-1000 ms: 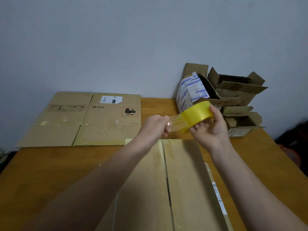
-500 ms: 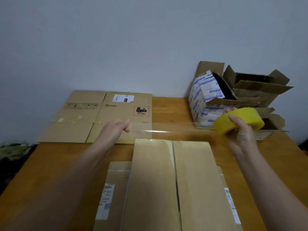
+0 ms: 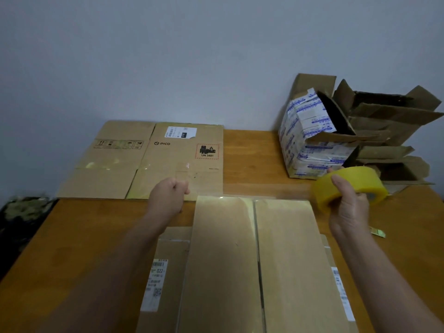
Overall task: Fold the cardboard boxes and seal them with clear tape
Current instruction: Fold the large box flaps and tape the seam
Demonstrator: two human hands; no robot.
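The cardboard box [image 3: 252, 260] lies at the near edge of the desk [image 3: 252, 152], centred between the two arms. Its two long top flaps are folded shut and meet along a straight centre seam; the brown surface is plain and slightly glossy. Shorter flaps with white printed labels project from beneath on both sides.

A strip of clear tape [image 3: 252, 189] stretches across the far end of the box, just above the flap edges. The left hand [image 3: 168, 195] is closed in a pinch on the free end of the strip. The right hand [image 3: 348, 203] grips the yellow tape roll [image 3: 350, 186] around its outer face, beyond the right side of the box.

A flattened box [image 3: 149, 159] with a "PICO" mark and a "UN 3481" label lies at the far left of the desk against the wall. A stack of open boxes [image 3: 355, 131] occupies the far right corner. A small scrap [image 3: 378, 231] lies on the desk near the right wrist.
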